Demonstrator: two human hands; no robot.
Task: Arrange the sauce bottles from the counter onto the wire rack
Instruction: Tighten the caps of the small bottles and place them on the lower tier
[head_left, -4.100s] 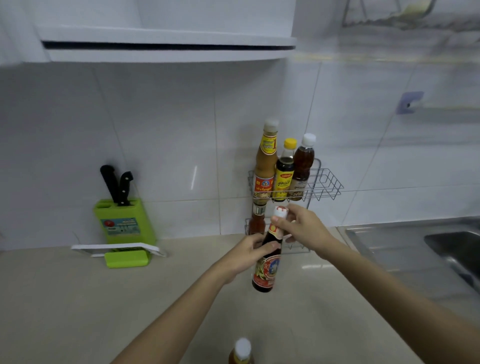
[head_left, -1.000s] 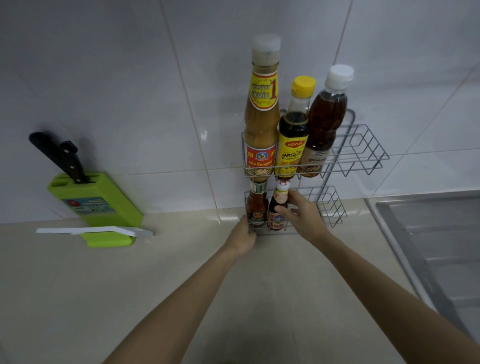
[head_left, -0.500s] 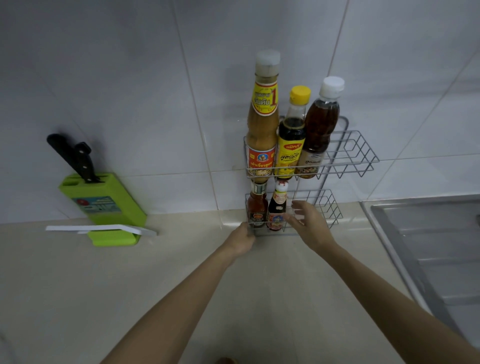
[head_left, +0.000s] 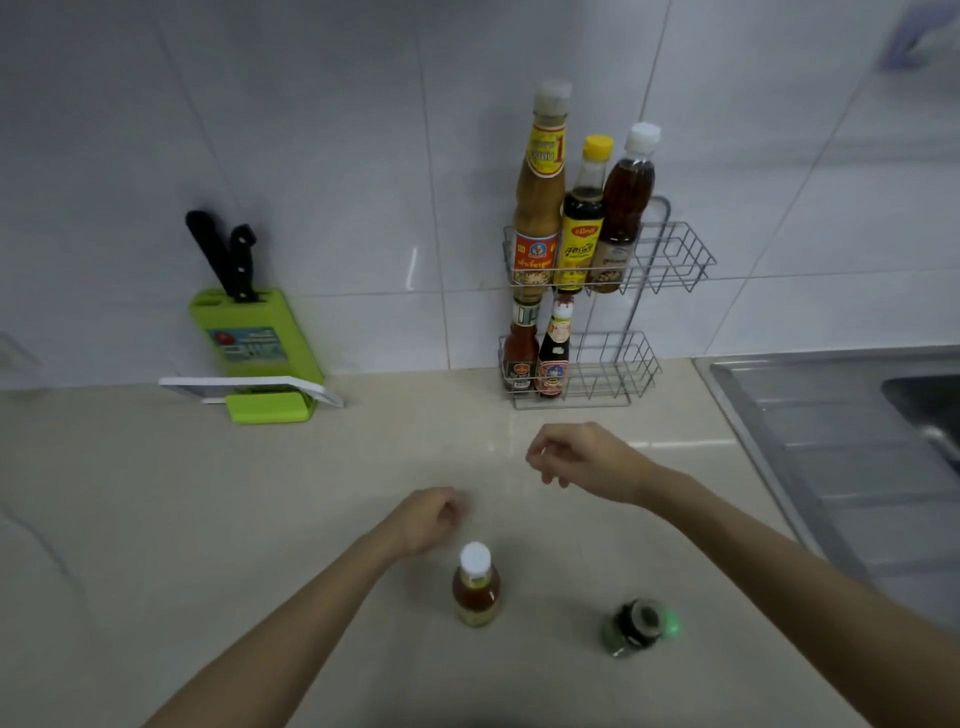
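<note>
Beige stone counter (head_left: 156, 519): hovering mid-counter, left hand (head_left: 426, 519) and right hand (head_left: 587, 462), fingers loosely curled, gripping nothing; standing near front edge, white-capped amber sauce bottle (head_left: 475, 587); sitting against back edge, two-tier grey wire rack (head_left: 670, 260).

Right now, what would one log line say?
left hand: empty | right hand: empty | wire rack: five bottles | counter: white-capped bottle, dark jar waiting

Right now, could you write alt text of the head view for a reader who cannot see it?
Two empty hands, left and right, hover over a beige counter above a white-capped bottle and a dark jar. At the tiled wall, a wire rack has three bottles on top, two below. A green knife block stands left, a sink right.
</note>
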